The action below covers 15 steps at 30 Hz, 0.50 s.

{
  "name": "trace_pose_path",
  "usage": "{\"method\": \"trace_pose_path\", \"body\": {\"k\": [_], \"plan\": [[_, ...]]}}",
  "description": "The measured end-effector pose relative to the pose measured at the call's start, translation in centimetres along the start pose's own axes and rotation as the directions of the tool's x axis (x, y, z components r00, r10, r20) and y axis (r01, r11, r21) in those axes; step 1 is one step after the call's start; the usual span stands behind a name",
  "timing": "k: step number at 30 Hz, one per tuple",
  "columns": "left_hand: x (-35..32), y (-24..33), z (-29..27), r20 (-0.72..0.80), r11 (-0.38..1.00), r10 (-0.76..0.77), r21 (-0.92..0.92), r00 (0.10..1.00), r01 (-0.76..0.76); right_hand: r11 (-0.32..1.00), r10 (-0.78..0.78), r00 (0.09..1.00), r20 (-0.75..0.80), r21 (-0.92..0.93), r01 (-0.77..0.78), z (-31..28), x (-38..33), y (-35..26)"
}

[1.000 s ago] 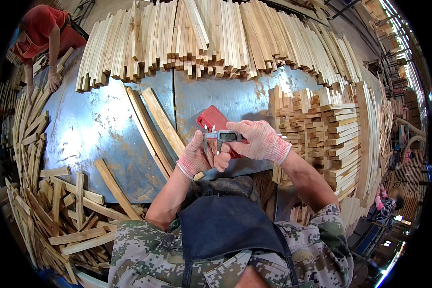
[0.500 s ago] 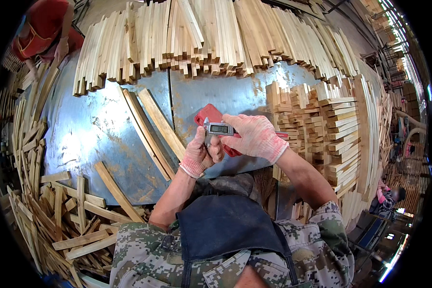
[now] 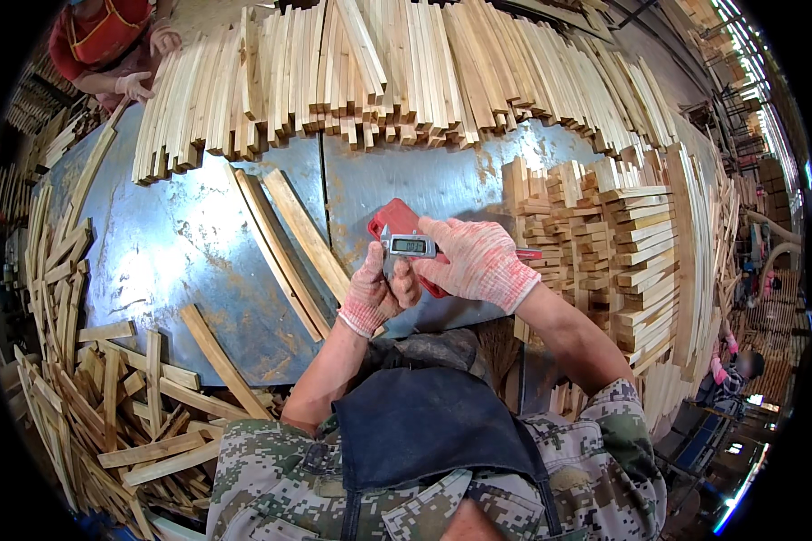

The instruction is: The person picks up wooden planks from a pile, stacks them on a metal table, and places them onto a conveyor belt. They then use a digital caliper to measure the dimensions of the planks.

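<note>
A digital caliper (image 3: 412, 245) with a small grey display lies level across both my hands, above the metal table. My right hand (image 3: 483, 260), in a pinkish-white knit glove, is closed round the caliper's body and beam, whose red-tinged end sticks out to the right. At the jaw end, my left hand (image 3: 370, 293), gloved alike, has its thumb and curled fingers against the caliper. Behind them rests a red case (image 3: 393, 219), partly covered by the caliper and my right hand. No workpiece shows between the jaws.
Two long wood strips (image 3: 284, 257) lie left of my hands on the metal table (image 3: 171, 234). Rows of strips (image 3: 397, 72) line the far side, with stacked pieces (image 3: 636, 261) at right. Loose offcuts (image 3: 153, 424) pile up lower left. A co-worker in red (image 3: 108, 41) stands far left.
Dark digits now show clearly on the caliper's display, and the caliper has shifted very slightly. The co-worker's hands have moved right, to the end of the far row of strips.
</note>
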<state>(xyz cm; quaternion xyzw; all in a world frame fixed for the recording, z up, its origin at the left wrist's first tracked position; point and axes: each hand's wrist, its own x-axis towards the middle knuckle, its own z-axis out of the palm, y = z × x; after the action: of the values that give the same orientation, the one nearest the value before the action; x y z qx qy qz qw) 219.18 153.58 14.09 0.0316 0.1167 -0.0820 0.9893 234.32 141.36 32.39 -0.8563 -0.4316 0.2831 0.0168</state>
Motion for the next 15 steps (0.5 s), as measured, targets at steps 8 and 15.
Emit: {"method": "trace_pose_path", "body": {"k": [8,15], "plan": [[-0.4,1.9,5.1,-0.199,0.703,0.318,0.706,0.927,-0.089,0.999,0.039,0.998,-0.041,-0.011,-0.039,0.9,0.0,1.0],[-0.9,2.4,6.6,-0.212,0.634,0.374,0.769,0.903,-0.082,0.986,-0.020,0.991,-0.134,0.160,0.042,2.1,-0.9,2.9]]}}
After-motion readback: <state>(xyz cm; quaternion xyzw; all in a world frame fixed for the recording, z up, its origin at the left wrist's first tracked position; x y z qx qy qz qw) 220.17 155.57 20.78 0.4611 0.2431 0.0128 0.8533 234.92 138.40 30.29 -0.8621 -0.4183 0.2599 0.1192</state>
